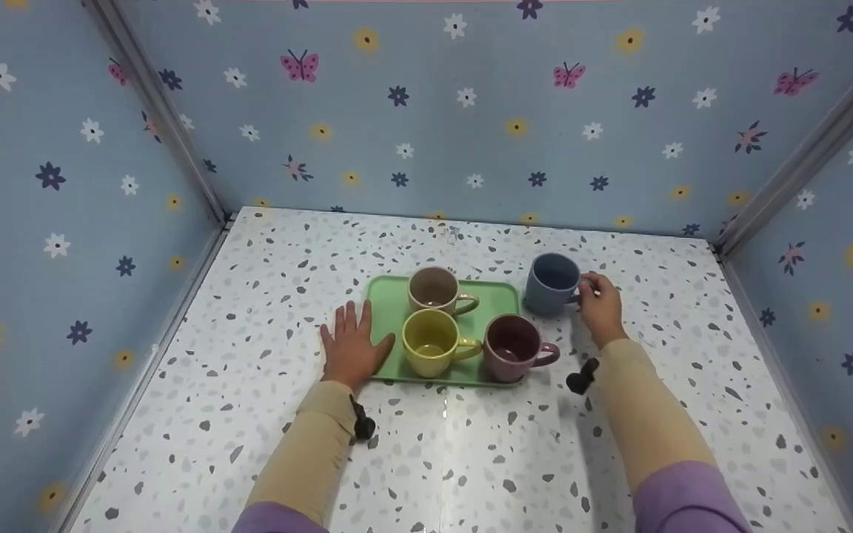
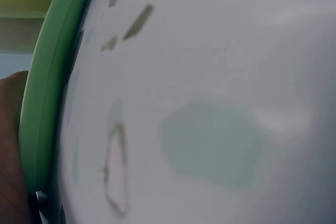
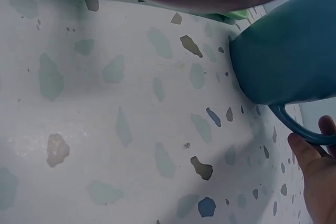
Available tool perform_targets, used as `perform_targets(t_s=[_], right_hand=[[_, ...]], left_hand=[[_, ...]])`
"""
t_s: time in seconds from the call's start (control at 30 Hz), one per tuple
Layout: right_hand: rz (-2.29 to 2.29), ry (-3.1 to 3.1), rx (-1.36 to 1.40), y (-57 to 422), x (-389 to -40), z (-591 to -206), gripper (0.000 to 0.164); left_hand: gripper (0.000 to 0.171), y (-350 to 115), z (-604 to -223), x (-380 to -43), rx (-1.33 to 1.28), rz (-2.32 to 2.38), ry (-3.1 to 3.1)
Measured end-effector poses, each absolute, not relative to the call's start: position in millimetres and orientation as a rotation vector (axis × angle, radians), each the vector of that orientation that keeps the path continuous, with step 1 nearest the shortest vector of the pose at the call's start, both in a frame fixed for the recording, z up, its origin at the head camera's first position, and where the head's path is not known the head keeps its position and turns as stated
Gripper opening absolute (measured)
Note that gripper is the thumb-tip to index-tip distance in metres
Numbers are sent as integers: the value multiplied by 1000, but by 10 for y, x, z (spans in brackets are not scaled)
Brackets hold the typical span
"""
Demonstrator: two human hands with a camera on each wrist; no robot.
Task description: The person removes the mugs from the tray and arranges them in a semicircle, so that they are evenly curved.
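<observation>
My right hand (image 1: 603, 307) pinches the handle of a blue mug (image 1: 551, 285), which stands upright beside the right end of a green tray (image 1: 497, 296). The same blue mug (image 3: 289, 51) and its handle between thumb and fingers show in the right wrist view. Spread fingers of my left hand (image 1: 352, 346) lie at the tray's left edge, the thumb over its rim. On the tray are a brown mug (image 1: 426, 285) at the back, a yellow mug (image 1: 426, 355) in front of it, and a maroon mug (image 1: 508, 363) at the front right corner, its handle past the tray's edge.
The speckled white table (image 1: 426, 459) extends around the tray on every side. Blue flowered panels (image 1: 434, 111) enclose it at the back, left and right. A small black wrist device (image 1: 582, 376) juts from the right sleeve, another from the left.
</observation>
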State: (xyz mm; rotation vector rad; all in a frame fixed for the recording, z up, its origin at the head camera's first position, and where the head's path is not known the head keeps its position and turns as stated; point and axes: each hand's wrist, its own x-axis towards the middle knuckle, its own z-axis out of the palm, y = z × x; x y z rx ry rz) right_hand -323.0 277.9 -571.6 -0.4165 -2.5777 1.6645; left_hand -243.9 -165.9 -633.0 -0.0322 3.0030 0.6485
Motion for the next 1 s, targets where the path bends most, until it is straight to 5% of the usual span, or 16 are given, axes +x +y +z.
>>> perform_targets(t_s=[1.0], right_hand=[[1637,-2395,-214,2752,-2908,-5364,36]], left_hand=[[90,-1662,-6339,-2455,-52,669,2993]])
